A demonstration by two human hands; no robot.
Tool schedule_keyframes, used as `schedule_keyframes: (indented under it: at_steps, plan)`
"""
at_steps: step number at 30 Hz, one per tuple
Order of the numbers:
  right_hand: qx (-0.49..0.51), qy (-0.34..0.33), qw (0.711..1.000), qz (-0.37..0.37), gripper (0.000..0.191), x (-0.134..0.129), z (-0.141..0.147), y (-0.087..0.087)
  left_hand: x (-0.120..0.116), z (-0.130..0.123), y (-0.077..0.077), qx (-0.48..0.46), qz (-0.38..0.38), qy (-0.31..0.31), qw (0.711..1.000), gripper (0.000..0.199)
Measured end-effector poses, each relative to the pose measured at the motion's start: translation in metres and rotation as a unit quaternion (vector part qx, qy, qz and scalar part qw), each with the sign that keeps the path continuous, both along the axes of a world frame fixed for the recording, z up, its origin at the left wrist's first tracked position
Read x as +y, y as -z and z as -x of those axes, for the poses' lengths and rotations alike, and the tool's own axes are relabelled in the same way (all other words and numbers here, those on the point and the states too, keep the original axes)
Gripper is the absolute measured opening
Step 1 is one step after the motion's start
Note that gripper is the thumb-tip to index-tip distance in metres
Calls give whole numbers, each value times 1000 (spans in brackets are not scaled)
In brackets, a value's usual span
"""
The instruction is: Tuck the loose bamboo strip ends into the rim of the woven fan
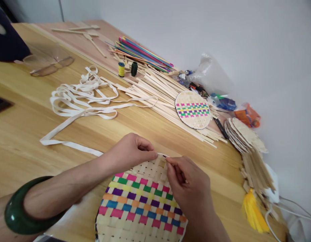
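A round woven fan panel [140, 201] of pale strips, with bands of pink, green, yellow, purple, orange and blue, is upright in front of me. White tape [161, 154] edges its top. My left hand [135, 148] is closed, thumb and fingertips pinching the rim at the top. Just right of it, my right hand [188, 178] is closed in a pinch against the rim by a small dark spot. Whatever it pinches is too small to make out. Behind my left forearm, a loose white ribbon [77, 146] leads to a tangled heap.
Across the wooden table lie pale strips [155, 90], a finished woven disc [193, 111], coloured strips [145, 53] and a yellow thread spool [121, 69]. Stacked fans [242, 134] and a yellow tassel [255, 211] are at right. Glasses [51, 65] rest at left.
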State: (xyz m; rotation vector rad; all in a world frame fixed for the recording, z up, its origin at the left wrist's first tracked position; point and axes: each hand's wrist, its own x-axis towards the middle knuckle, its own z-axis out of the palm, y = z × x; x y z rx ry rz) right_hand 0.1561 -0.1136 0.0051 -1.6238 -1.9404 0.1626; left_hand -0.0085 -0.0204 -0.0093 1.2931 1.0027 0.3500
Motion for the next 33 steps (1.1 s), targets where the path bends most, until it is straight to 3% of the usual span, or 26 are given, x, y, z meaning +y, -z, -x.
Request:
schedule_keyframes:
  at_steps: [8, 14, 23, 28, 33]
  plan:
    - [-1, -13, 1000, 7, 16, 1, -2, 3, 0, -1, 0, 15, -19, 10, 1000, 21]
    - [-42, -30, 999, 10, 19, -1, -1, 0, -6, -3, 3, 9, -80, 19, 997, 19]
    - [-75, -54, 994, 66, 23, -3, -6, -1, -16, -4, 5, 76, -191, 56, 977, 20]
    - [-121, -65, 988, 65, 27, -1, -4, -2, -19, -6, 8, 51, -170, 70, 982, 22]
    - [-126, 10, 992, 24, 13, -3, -6, -8, -15, -6, 6, 41, -130, 24, 990, 22]
